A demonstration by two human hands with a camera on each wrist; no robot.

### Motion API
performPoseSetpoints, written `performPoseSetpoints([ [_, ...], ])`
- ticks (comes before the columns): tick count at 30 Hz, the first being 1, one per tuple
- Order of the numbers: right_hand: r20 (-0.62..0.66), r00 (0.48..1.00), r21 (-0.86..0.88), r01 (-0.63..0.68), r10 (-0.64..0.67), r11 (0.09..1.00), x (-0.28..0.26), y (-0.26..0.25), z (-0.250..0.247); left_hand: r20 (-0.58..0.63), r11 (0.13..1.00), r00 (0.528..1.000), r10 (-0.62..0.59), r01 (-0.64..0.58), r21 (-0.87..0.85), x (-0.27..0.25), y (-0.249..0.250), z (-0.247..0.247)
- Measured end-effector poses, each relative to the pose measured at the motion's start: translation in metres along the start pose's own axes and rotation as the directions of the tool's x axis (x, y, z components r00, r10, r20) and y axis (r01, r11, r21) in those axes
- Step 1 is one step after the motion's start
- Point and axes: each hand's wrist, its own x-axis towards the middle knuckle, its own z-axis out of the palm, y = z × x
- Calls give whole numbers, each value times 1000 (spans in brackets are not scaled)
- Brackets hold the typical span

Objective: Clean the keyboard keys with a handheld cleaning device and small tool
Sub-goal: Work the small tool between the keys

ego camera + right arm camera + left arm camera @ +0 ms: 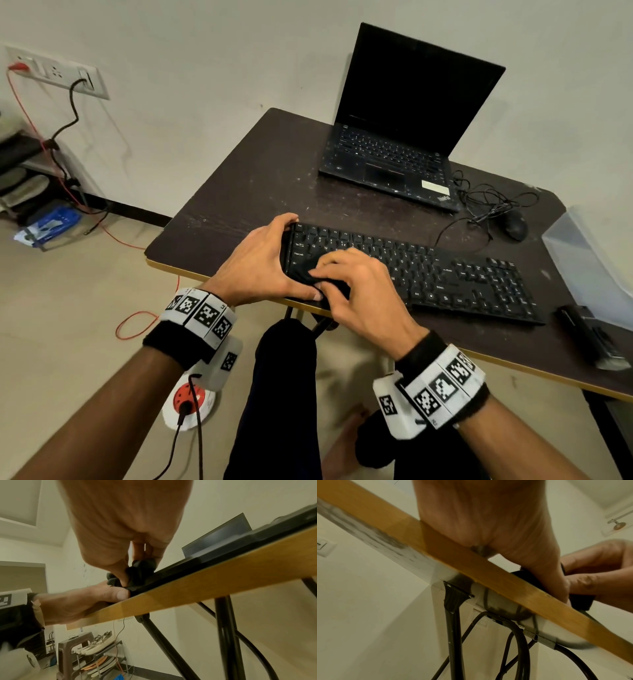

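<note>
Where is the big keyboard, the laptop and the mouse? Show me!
keyboard (462, 274), head view, on its keys right of the hands.
laptop (416, 92), head view, on its dark screen.
mouse (513, 225), head view, on its rounded back.

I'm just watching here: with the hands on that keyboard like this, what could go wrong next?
The keyboard lies right along the table's near edge, and only the left hand grips its end; a hard wipe might nudge it off.

The right hand pinches a black cloth-like wad against the keys; it might catch a keycap and pull it loose.

The mouse cable lies tangled behind the keyboard and might get dragged along.
</note>
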Motion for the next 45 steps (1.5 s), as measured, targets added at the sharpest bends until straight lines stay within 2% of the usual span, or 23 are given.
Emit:
performPoseSetpoints([
  [6,133,991,76,-4,-6,997,27,-16,5,38,999,999,21,-19,-49,0,-1,-7],
  [9,187,982,-2,2,-2,1000,20,-6,-7,28,999,1000,2,0,-43,0,-2,-6],
  [13,115,993,-92,-30,41,995,1,3,-17,15,998,1000,-25,26,-50,-1,0,-4],
  [16,70,996,-61,-44,48,997,11,-3,-9,-1,999,999,-39,39,-38,-1,1,-5],
  [19,89,996,-9,-19,20,1000,6,-5,-10,-4,998,999,-53,53,-34,-2,2,-7],
  [21,99,995,-57,-13,18,998,-8,7,-20,2,997,998,-67,67,-39,-2,1,-7],
  [25,-26,985,-162,-172,170,972,-33,37,-49,8,996,997,-81,82,-39,-2,2,-7],
  [29,-9,997,-23,-74,74,997,-13,7,-19,-19,997,997,-74,74,-14,-2,5,-5],
  [32,-8,998,73,-58,59,996,12,-19,10,-26,997,997,-72,71,-15,-4,4,-4],
  [35,40,997,33,-60,59,998,4,-8,0,-16,997,997,-79,78,-26,-3,4,-5],
  [39,-38,982,-89,-188,185,978,-25,24,-33,-3,995,996,-93,93,-17,0,2,-4],
  [41,-58,980,-50,-191,188,980,-20,18,-25,-13,996,996,-84,84,-8,0,3,-3],
  [45,-5,996,77,-85,86,993,20,-27,19,-12,999,999,-44,44,-16,-2,0,-4],
])
